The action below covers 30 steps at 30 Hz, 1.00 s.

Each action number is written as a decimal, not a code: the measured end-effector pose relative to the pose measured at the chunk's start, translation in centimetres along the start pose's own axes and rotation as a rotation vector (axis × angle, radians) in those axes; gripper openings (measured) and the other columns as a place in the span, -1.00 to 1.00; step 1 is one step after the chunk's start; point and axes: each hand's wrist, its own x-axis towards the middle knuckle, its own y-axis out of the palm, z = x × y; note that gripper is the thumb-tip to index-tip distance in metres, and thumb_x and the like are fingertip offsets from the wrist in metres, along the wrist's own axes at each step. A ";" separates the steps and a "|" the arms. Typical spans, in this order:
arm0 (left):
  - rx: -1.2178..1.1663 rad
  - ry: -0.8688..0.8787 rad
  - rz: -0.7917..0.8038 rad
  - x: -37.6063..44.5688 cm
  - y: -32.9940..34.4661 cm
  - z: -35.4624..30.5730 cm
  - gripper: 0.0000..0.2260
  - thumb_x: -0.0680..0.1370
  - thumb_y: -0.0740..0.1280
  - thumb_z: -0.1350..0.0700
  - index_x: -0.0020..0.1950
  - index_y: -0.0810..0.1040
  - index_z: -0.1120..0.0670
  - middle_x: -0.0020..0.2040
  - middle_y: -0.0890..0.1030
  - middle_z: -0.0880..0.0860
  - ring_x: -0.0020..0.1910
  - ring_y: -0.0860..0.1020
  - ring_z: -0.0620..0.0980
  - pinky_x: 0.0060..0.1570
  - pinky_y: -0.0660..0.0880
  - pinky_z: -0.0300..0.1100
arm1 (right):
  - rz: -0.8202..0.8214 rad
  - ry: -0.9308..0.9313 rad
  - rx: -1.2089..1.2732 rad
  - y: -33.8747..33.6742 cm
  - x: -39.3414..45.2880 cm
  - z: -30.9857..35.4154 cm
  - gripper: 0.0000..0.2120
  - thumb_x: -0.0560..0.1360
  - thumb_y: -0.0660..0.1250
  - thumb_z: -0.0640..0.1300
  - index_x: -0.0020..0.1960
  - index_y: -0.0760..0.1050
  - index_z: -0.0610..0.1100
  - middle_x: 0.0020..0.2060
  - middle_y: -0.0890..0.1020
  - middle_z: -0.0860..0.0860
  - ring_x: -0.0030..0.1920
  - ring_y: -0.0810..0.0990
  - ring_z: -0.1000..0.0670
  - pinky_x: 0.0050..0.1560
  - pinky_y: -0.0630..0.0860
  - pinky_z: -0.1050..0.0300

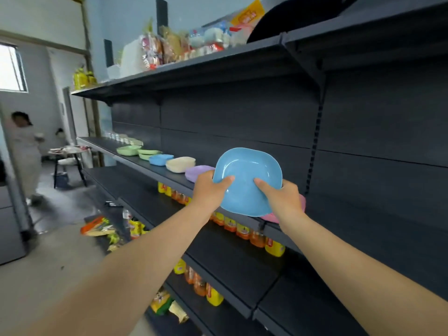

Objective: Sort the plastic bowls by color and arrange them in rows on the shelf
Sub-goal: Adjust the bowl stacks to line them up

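Note:
A light blue square bowl (246, 174) is tilted toward me, held above the dark shelf (157, 169). My left hand (209, 190) grips its left rim, thumb inside the bowl. My right hand (282, 198) grips the right rim the same way. A pink bowl (272, 217) lies on the shelf under my right hand, mostly hidden. Along the shelf to the left sit a purple bowl (197, 172), a cream bowl (180, 164), a blue bowl (160, 159) and several green bowls (140, 152).
Bottles of yellow and orange liquid (257, 236) line the lower shelves. Packaged goods (169, 48) fill the top shelf. A person (25, 154) stands far left near a small table (69, 156). Packets (99, 227) lie low by the shelf end.

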 end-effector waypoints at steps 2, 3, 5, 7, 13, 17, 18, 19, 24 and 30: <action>0.018 -0.026 -0.035 2.5 -2.9 1.8 -0.77 0.53 0.35 0.10 0.17 0.53 0.10 0.09 0.60 0.08 0.06 0.58 0.05 0.03 0.57 -0.04 | 0.025 -0.007 0.015 4.1 1.4 -0.8 -0.81 0.45 0.44 -0.06 -0.01 0.47 -0.03 -0.20 0.57 0.08 -0.21 0.55 0.12 -0.30 0.51 0.22; 0.027 -0.030 -0.045 3.8 -4.2 2.7 -0.75 0.52 0.35 0.09 0.18 0.53 0.11 0.11 0.60 0.09 0.06 0.58 0.05 0.03 0.57 -0.04 | 0.037 -0.005 0.021 6.1 2.2 -1.3 -0.81 0.44 0.45 -0.06 -0.02 0.47 -0.03 -0.20 0.57 0.08 -0.21 0.55 0.12 -0.30 0.50 0.22; 0.045 -0.037 -0.050 6.7 -6.6 4.6 -0.82 0.53 0.34 0.09 0.11 0.55 0.09 0.08 0.62 0.09 0.06 0.58 0.06 0.08 0.56 0.03 | 0.060 0.000 0.015 9.9 4.1 -2.4 -0.82 0.44 0.45 -0.06 -0.04 0.47 -0.03 -0.19 0.57 0.08 -0.21 0.55 0.12 -0.30 0.51 0.22; 0.059 -0.036 -0.062 10.0 -8.8 6.4 -0.82 0.54 0.34 0.09 0.12 0.56 0.07 0.08 0.62 0.10 0.07 0.58 0.08 0.11 0.54 0.09 | 0.081 0.003 0.008 13.8 6.5 -3.4 -0.80 0.44 0.44 -0.04 -0.01 0.48 -0.04 -0.17 0.58 0.05 -0.20 0.56 0.10 -0.26 0.53 0.20; 0.084 -0.035 -0.128 21.5 -15.8 9.5 -0.88 0.55 0.33 0.08 0.06 0.53 0.04 0.03 0.61 0.08 0.04 0.58 0.07 0.06 0.56 -0.01 | 0.143 0.018 0.063 25.9 14.8 -4.5 -0.85 0.41 0.47 -0.03 -0.18 0.48 0.04 -0.14 0.62 0.05 -0.12 0.61 0.02 -0.05 0.61 0.01; 0.057 -0.055 -0.139 28.6 -20.4 11.7 -0.94 0.55 0.33 0.11 0.00 0.53 0.06 0.01 0.61 0.10 0.03 0.58 0.09 0.05 0.55 -0.01 | 0.195 0.076 0.148 33.6 19.7 -5.3 -0.85 0.41 0.48 -0.08 -0.11 0.51 0.03 -0.06 0.64 0.01 0.02 0.62 -0.09 0.07 0.60 -0.11; 0.046 -0.065 -0.134 30.1 -21.5 12.5 -0.93 0.55 0.33 0.12 0.01 0.53 0.07 0.01 0.61 0.09 0.03 0.58 0.09 0.02 0.55 -0.03 | 0.197 0.080 0.138 35.4 20.7 -5.8 -0.84 0.41 0.48 -0.08 -0.09 0.51 0.03 -0.02 0.64 -0.01 0.03 0.62 -0.09 0.08 0.59 -0.10; 0.039 -0.077 -0.132 31.6 -22.5 13.4 -0.92 0.55 0.33 0.12 0.02 0.54 0.08 0.02 0.61 0.09 0.03 0.58 0.08 0.00 0.54 -0.06 | 0.193 0.076 0.115 37.1 21.6 -6.2 -0.83 0.41 0.48 -0.07 -0.08 0.51 0.03 0.00 0.63 -0.01 0.02 0.61 -0.07 0.07 0.60 -0.07; 0.015 -0.116 -0.113 39.9 -27.1 18.5 -0.93 0.52 0.37 0.12 -0.03 0.56 0.08 0.02 0.63 0.10 0.03 0.59 0.09 0.06 0.57 0.02 | 0.107 0.057 0.010 45.4 26.2 -8.8 -0.69 0.42 0.47 -0.01 0.10 0.53 -0.08 -0.04 0.60 0.00 -0.08 0.59 0.01 -0.13 0.61 0.09; 0.010 -0.101 -0.001 51.5 -32.4 24.1 -0.85 0.52 0.37 0.10 0.04 0.57 0.13 0.00 0.62 0.08 0.00 0.59 0.06 -0.16 0.53 -0.17 | 0.014 0.073 -0.008 55.2 32.3 -11.2 -0.75 0.42 0.46 -0.04 0.02 0.51 -0.12 -0.16 0.59 0.05 -0.16 0.57 0.07 -0.28 0.49 0.20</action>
